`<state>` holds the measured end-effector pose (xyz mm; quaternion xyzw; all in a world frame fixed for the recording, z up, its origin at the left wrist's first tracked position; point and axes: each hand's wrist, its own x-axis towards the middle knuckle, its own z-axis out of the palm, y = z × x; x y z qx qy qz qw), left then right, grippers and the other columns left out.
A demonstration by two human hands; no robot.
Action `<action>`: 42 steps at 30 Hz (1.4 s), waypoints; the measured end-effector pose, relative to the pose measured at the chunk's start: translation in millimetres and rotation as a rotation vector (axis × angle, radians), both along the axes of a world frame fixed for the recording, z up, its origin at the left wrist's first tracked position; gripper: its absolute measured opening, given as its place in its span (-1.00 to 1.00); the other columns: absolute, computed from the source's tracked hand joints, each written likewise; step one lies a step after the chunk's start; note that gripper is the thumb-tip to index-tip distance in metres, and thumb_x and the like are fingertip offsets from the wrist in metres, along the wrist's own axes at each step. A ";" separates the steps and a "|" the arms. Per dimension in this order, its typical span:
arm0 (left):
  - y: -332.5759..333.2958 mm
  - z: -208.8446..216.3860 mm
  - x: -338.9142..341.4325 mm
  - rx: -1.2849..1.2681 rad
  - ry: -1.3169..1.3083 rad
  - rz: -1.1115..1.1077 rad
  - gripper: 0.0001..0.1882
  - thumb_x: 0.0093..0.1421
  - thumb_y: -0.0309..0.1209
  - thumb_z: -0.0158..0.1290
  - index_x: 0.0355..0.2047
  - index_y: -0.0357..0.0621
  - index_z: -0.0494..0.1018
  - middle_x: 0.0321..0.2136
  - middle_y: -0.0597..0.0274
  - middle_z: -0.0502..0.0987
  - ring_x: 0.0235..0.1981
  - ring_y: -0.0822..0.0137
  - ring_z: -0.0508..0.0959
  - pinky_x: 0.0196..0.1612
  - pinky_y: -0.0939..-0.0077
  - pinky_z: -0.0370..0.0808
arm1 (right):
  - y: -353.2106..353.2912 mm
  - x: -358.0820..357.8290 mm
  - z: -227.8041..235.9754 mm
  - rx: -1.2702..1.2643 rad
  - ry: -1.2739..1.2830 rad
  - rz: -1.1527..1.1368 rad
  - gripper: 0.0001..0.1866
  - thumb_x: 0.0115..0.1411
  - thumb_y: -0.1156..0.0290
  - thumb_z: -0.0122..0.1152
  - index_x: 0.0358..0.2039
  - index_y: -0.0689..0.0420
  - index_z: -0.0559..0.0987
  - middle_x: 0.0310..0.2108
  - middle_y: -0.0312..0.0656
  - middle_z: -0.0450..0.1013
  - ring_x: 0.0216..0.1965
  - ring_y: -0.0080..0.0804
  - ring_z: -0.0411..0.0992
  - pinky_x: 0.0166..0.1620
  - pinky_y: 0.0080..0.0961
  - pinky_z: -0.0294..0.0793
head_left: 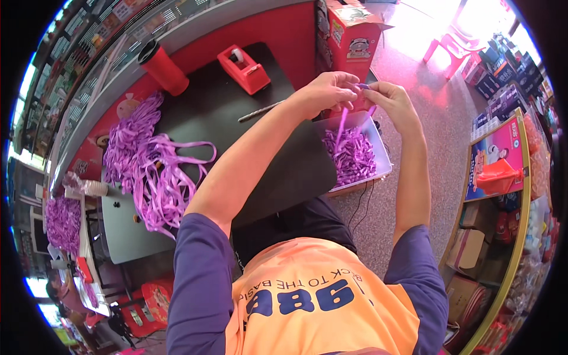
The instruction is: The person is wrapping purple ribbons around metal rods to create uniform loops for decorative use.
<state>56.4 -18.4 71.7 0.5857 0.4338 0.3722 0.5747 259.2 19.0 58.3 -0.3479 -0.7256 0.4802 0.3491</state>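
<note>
Two touching heaps of purple ribbon (163, 184) lie left of frame on the dark desk (278, 171), probably for easy reach. Upper centre-left: red tape dispenser (248, 74), set back, perhaps to leave working room. Upper centre: left hand (328, 94), fingers bent, pinching a purple strap (342, 123) above a white bin (381, 157) of purple strips (354, 157), likely positioned to collect them. Rightward: right hand (393, 106) pinches the same strap, apparently steadying it.
</note>
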 end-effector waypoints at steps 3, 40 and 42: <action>31.5 -12.4 5.8 -0.022 0.017 -0.093 -0.65 0.13 -0.52 0.04 -0.05 -0.31 0.35 -0.30 0.20 0.52 -0.41 0.48 0.52 -0.32 0.65 0.46 | 13.0 12.5 -19.6 -0.074 0.099 -0.033 -0.76 0.14 0.33 0.20 -0.28 0.25 0.58 -0.52 -0.29 0.51 -0.45 -0.65 0.44 -0.32 -0.70 0.39; 5.7 -41.9 -44.9 0.334 0.684 0.475 -0.76 0.04 -0.38 0.12 -0.33 -0.29 0.56 -0.28 0.11 0.57 -0.23 0.32 0.55 -0.11 0.51 0.41 | 13.3 -87.4 -132.3 -0.461 0.489 0.014 -0.77 0.21 0.34 0.11 -0.26 0.25 0.57 -0.40 -0.25 0.53 -0.36 -0.60 0.46 -0.22 -0.66 0.43; 6.6 -44.5 -48.5 0.322 0.634 0.446 -0.77 0.05 -0.39 0.12 -0.33 -0.28 0.57 -0.24 0.12 0.55 -0.17 0.31 0.53 -0.07 0.51 0.39 | 20.4 -83.5 -125.8 -0.323 0.418 -0.044 -0.76 0.20 0.37 0.10 -0.20 0.26 0.56 -0.33 -0.24 0.52 -0.28 -0.59 0.43 -0.17 -0.65 0.39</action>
